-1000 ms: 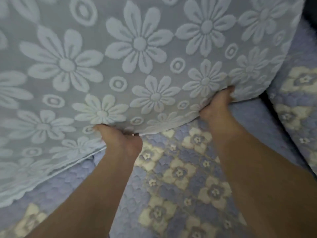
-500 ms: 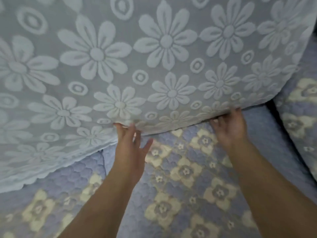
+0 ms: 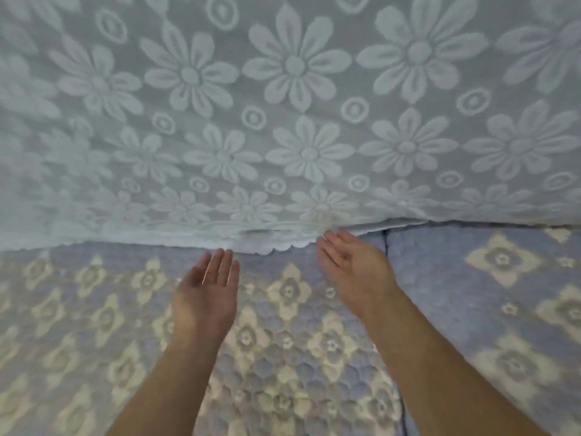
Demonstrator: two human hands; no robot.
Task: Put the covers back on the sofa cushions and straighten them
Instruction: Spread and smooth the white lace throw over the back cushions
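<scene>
Now both hands are open and hold nothing. The left hand (image 3: 206,295) has its fingers straight and close together, palm up, just below the wavy edge of the pale flower cover (image 3: 283,127). The right hand (image 3: 352,265) is flat too, and its fingertips (image 3: 327,239) reach the cover's edge. The cover hangs over the back cushion and meets the purple flowery seat cushion (image 3: 283,357) under both arms.
</scene>
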